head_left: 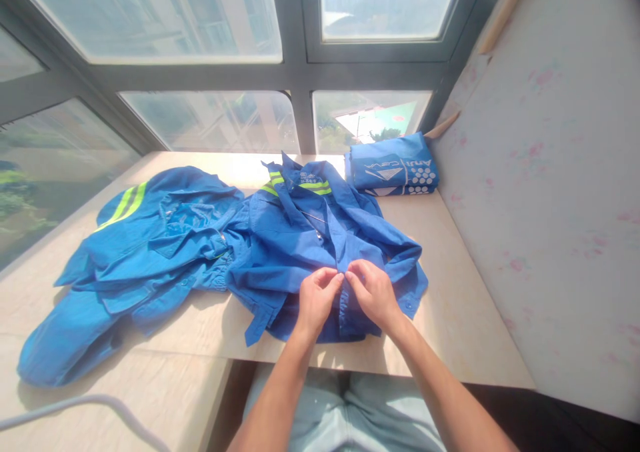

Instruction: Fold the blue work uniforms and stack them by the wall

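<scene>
In front of me a blue work jacket (pixel 285 239) with yellow-green reflective stripes lies spread on the wooden tabletop, its collar toward the window. My left hand (pixel 319 295) pinches the front edge of this jacket near its lower middle. Close beside it, my right hand (pixel 371 292) pinches the same front edge, and the fingertips of both hands nearly meet. Whatever small fastening may be between the fingers is hidden. A second blue work jacket (pixel 145 245), crumpled and with similar stripes, lies to the left and touches the first one's sleeve.
A folded blue bag (pixel 393 165) with white print rests at the back right, near the flowered wall (pixel 545 192). Framed windows (pixel 295 75) rise behind the tabletop (pixel 470 332). A grey cable (pixel 90 402) curves across the near left corner.
</scene>
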### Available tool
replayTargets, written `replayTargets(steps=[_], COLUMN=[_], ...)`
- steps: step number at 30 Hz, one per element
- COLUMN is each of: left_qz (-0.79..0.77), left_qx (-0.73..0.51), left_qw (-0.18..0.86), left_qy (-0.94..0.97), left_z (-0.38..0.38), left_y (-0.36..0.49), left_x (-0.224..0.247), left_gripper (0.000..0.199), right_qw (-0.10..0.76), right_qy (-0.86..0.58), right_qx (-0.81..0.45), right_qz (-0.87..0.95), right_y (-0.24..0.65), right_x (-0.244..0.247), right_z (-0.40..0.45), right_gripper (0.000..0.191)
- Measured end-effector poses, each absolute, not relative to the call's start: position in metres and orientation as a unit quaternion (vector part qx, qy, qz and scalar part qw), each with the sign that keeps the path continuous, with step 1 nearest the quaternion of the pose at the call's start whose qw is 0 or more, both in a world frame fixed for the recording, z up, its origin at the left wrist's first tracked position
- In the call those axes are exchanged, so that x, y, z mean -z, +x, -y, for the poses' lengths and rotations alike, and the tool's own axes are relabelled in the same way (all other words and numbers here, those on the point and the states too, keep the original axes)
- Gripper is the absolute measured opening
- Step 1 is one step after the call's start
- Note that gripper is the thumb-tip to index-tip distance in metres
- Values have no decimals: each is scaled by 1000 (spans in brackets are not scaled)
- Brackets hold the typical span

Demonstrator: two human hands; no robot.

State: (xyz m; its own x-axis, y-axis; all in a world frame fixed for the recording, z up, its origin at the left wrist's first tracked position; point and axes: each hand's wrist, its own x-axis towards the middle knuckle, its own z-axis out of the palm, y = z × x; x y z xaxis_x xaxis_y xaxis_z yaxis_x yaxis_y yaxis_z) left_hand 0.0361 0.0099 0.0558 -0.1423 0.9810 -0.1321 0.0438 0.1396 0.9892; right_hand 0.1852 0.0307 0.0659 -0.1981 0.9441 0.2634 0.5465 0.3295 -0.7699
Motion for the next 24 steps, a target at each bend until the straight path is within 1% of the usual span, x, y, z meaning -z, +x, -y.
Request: replayTargets(steps=[2,4,7,10,15,19,24], left_qz=[-563,-563,-577,-578,-564,-561,-578], left_qx=[-506,-510,-486,-452,-442,-441,-434], left_qw=[512,506,463,445,452,455,431], left_qy=[405,408,466,513,531,532,541], left_z=[-9,-7,-4,-3,-4,-5,-6], left_y=[38,39,35,31,30,31,29], left_x=[-53,-50,-48,-50,-54,-58,-60], left_gripper=[26,26,24,23,23,21,19], right_qw=[412,430,415,395,386,402,413], right_qy=[-522,-525,-506,-473,-462,-474,-480], right_qx=[-351,-450,-596,-678,-705,-681,-634], right_qz=[659,581,465,401,375,388,444], right_y=[182,179,177,179,184,183,181], right_x=[-65,-62,-60,-60,-61,-62,-60], right_z=[-31,-32,-35,-37,-40,-40,-37], right_gripper=[20,23,32,38,40,40,36])
